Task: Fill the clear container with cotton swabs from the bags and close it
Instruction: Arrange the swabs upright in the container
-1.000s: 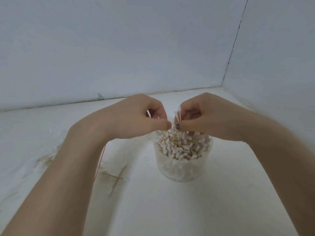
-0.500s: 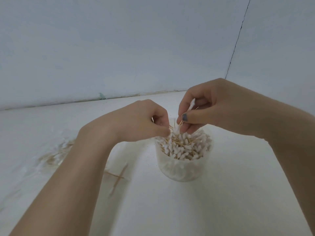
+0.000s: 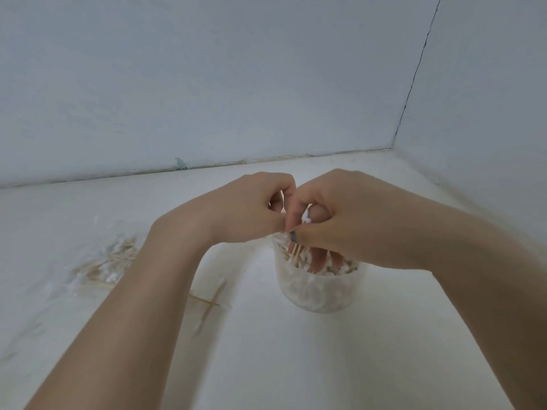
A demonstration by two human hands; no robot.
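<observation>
Both hands sit over the round clear plastic container [image 3: 316, 291] on the white bench [image 3: 296, 365]. The right hand [image 3: 340, 220] pinches white-tipped wooden cotton swabs [image 3: 306, 218]; the left hand [image 3: 251, 208] is curled, its grasp unclear. Forcing them in could tip the crowded container or spill swabs beside it.

A bare, plain indoor corner, its kind not tellable: pale blue-grey walls [image 3: 207, 84] meet at 1 o'clock along a dark seam [image 3: 414, 72], above a white work surface [image 3: 296, 365] whose grimy back edge [image 3: 207, 167] runs at 12 o'clock.
</observation>
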